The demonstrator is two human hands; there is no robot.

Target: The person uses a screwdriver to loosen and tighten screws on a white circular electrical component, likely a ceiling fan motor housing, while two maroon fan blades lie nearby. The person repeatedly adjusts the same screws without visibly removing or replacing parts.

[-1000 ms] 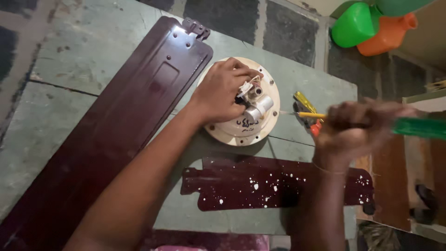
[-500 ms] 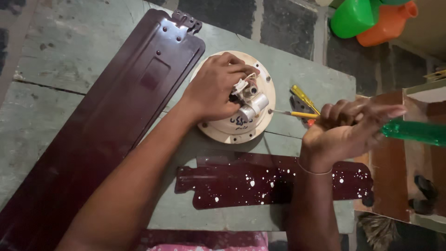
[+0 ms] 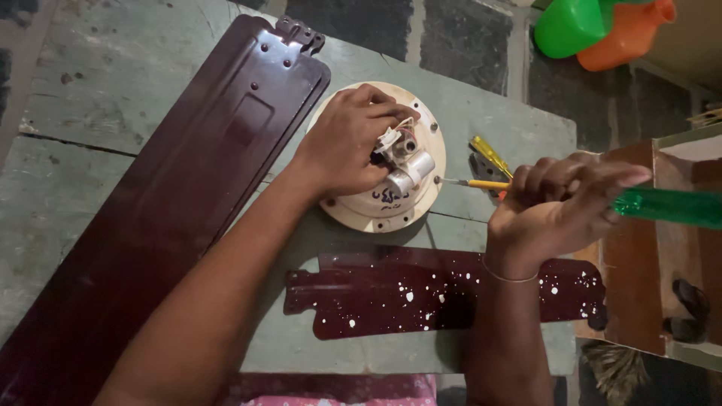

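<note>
1. My left hand (image 3: 347, 149) lies palm-down on the round cream fan motor housing (image 3: 380, 162), fingers curled loosely over its top and touching the small metal fittings (image 3: 406, 162) at the hub. It pins the housing to the table rather than closing around anything.

2. My right hand (image 3: 553, 207) is closed in a full fist around a screwdriver (image 3: 662, 207). Its translucent green handle sticks out of the fist toward 3 o'clock, and its thin yellow shaft points toward 9 o'clock.

3. The relation that matters: the housing lies at about 9 to 10 o'clock from my right fist. The screwdriver's long axis runs nearly level, left to right, aimed straight at the hub. The tip sits just beside the metal fittings; I cannot tell whether it touches them. The left hand is the one already on the housing; the right is apart from it, joined only by the shaft.

4. A second yellow-handled tool (image 3: 490, 156) lies on the table just at 11 o'clock of my right fist.

5. Farther out, a speckled dark maroon fan blade (image 3: 421, 297) lies crosswise at 6 o'clock of the housing, and a long maroon blade (image 3: 188, 195) runs diagonally at 9 o'clock, all on the grey-green table (image 3: 90, 90).
</note>
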